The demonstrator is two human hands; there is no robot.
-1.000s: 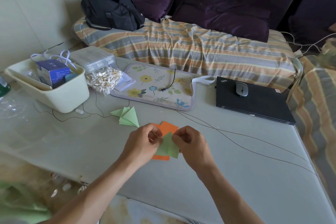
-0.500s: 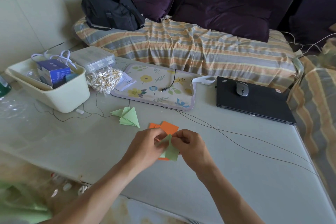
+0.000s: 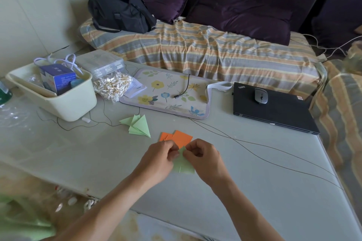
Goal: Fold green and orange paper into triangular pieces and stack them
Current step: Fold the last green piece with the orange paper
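Green paper (image 3: 183,163) being folded between both hands, low over the tabletop (image 3: 254,182).
Left hand (image 3: 158,159) and right hand (image 3: 203,157) are pinching its top point from either side, equally near; its long axis is running away from the person, apex far. Orange sheets (image 3: 179,137), apparently three, are lying just beyond, partly hidden. Folded green triangles (image 3: 138,125), about four overlapping, are lying far-left, likely the stack's destination.

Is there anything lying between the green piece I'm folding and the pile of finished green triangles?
Nothing visible: bare table lies between the green piece in both hands and the green triangles; the orange sheets sit off that path.
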